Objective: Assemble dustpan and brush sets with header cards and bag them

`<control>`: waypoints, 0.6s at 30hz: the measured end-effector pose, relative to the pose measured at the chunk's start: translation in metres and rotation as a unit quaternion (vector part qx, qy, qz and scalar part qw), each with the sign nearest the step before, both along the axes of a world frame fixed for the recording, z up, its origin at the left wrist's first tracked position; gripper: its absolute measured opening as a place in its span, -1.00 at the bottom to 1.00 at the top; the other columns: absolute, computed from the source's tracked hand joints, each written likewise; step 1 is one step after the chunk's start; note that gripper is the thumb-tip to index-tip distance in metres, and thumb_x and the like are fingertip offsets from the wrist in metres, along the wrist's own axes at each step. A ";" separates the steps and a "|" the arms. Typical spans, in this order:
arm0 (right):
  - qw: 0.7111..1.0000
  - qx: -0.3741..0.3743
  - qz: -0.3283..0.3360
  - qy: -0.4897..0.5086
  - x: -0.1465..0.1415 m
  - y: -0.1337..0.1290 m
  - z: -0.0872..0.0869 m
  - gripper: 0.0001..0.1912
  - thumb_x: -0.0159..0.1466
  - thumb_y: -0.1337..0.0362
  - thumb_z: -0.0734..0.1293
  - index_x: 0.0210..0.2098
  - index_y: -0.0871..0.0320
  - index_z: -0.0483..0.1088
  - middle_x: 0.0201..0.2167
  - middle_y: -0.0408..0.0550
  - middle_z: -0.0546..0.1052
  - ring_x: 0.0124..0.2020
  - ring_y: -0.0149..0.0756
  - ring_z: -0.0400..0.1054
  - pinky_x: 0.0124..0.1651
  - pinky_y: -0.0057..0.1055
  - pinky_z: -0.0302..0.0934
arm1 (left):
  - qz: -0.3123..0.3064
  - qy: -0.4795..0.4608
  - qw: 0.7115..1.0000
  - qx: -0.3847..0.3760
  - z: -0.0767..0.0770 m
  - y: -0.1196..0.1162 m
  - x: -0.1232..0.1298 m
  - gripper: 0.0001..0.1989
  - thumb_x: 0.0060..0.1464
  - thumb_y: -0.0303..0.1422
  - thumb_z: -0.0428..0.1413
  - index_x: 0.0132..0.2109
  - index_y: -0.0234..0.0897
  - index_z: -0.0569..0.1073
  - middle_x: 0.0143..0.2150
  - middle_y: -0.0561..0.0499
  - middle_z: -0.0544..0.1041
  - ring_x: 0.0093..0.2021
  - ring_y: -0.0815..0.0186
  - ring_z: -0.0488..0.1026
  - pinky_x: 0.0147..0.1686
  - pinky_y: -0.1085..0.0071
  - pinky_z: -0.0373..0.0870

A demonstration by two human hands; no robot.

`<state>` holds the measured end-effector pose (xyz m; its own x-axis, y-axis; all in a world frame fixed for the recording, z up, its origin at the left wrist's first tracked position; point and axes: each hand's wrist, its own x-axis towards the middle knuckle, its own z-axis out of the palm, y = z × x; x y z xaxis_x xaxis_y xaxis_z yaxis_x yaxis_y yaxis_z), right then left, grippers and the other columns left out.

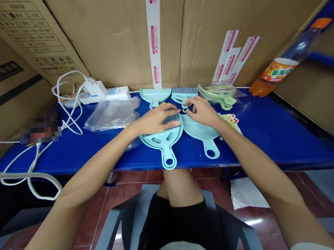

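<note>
My left hand (157, 118) lies over a light-blue dustpan with a matching hand brush (164, 137) nested in it. Its thumb and fingers are apart above the bristles, which they partly hide. Fingers of my right hand (202, 110) curl around the handle end of another light-blue hand brush (181, 97), whose grey bristles point to the back. Below that hand lies a bare light-blue dustpan (203, 132), its handle towards me. One more light-blue dustpan (155, 96) sits at the back, left of the brush.
Green brush-and-dustpan pieces in clear plastic (220, 94) lie at back right, a colourful card (231, 121) nearer. Clear plastic bags (113, 113), a white power strip (116, 93) and cables are on the left. An orange drink bottle (280, 69) stands right. Cardboard (115, 41) walls the blue table (270, 133).
</note>
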<state>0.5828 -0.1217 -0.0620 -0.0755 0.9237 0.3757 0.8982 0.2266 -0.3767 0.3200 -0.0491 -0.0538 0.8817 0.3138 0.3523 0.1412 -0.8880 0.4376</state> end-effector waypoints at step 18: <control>0.997 0.030 -0.044 0.064 -0.001 -0.001 0.006 -0.91 0.39 0.25 0.43 -0.26 0.08 0.52 -0.31 -0.01 0.71 -0.40 -0.13 0.53 -0.07 -0.20 0.35 | -0.101 0.059 0.990 -0.078 -0.008 0.027 -0.006 -0.38 0.30 -0.12 0.38 0.42 -0.22 0.59 0.47 -0.29 0.55 0.44 -0.09 0.47 0.48 -0.04 0.31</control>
<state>0.5822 -0.1224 -0.0561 0.0565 0.9000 0.4323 0.8614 0.1749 -0.4768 0.3135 -0.0224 -0.0621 0.9643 0.1694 0.2034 0.0265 -0.8262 0.5627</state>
